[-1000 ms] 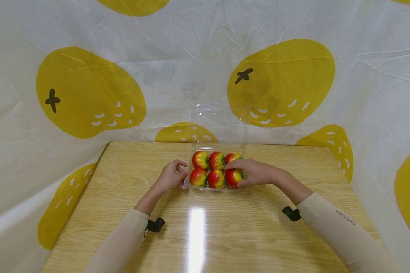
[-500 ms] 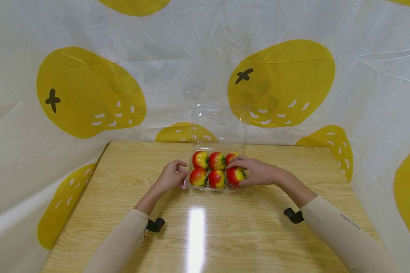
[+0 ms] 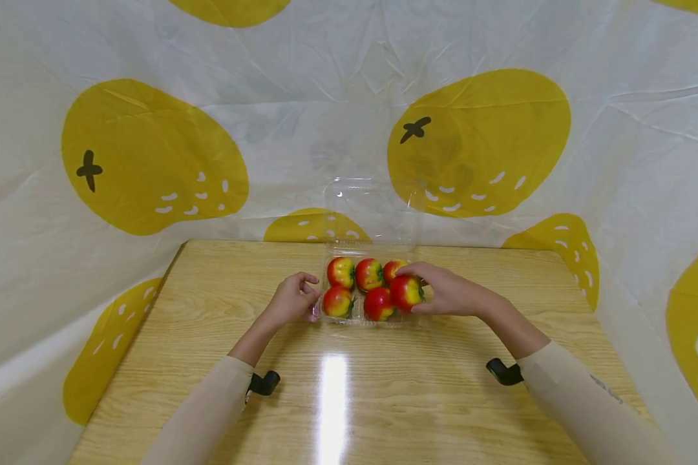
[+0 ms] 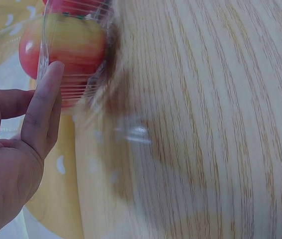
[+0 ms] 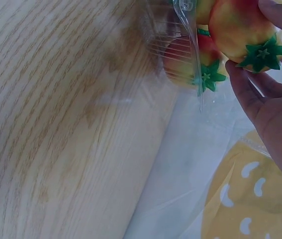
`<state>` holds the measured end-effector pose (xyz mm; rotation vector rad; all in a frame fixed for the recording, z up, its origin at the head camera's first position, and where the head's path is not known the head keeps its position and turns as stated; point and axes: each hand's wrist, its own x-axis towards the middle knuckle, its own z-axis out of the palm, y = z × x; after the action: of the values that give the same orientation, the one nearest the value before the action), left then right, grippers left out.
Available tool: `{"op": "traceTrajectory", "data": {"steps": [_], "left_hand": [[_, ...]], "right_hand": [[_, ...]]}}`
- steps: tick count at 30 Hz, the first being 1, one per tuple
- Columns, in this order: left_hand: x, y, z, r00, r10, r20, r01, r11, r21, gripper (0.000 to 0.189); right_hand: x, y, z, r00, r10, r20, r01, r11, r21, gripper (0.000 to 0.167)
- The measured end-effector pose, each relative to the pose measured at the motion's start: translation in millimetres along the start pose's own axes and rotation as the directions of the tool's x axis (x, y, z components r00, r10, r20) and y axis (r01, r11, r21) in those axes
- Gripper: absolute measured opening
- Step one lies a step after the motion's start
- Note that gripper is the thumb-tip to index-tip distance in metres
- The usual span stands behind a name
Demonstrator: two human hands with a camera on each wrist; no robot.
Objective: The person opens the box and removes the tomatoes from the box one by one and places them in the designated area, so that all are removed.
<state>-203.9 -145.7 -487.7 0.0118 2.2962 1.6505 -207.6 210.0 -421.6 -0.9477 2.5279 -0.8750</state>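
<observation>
In the head view, a clear plastic clamshell container (image 3: 357, 321) sits on the table with its lid raised at the back. My right hand (image 3: 450, 290) grips a red-and-yellow fruit (image 3: 406, 293) with a green leafy cap, raised over the front right of the container. The right wrist view shows this fruit (image 5: 240, 30) between thumb and fingers. Several like fruits lie inside in two rows; the front middle one (image 3: 379, 304) sits partly behind the held one. My left hand (image 3: 293, 298) pinches the container's left rim (image 4: 44, 59), beside the front left fruit (image 3: 338, 301).
The container stands near the back edge of the wooden table (image 3: 238, 400). Behind it, the open lid (image 3: 372, 213) leans toward a white cloth (image 3: 314, 129) with large yellow fruit prints, which hangs around the back and sides.
My right hand has lifted the front right fruit and moved slightly right. The front middle fruit has shifted right, leaving a gap beside the front left one. The left hand stays put.
</observation>
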Motion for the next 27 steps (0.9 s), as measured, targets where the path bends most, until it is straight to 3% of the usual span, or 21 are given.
{"op": "traceTrajectory", "data": {"steps": [6,16,27], "left_hand": [[0.0,-0.5,-0.4,1.000,0.005,0.001,-0.006,1.000,0.004,0.034],[-0.1,0.1,-0.7,1.000,0.017,-0.002,-0.017,1.000,0.008,0.033],[0.5,-1.4,-0.5,1.000,0.009,0.002,-0.009,1.000,-0.005,0.033]], "right_hand": [[-4.7,3,-1,1.000,0.001,-0.019,-0.001,1.000,0.021,0.066],[-11.2,12,-3,0.993,-0.073,-0.096,0.072,0.997,-0.017,0.066],[-24.0,18,-11,0.992,0.009,-0.129,0.003,0.995,0.096,0.064]]}}
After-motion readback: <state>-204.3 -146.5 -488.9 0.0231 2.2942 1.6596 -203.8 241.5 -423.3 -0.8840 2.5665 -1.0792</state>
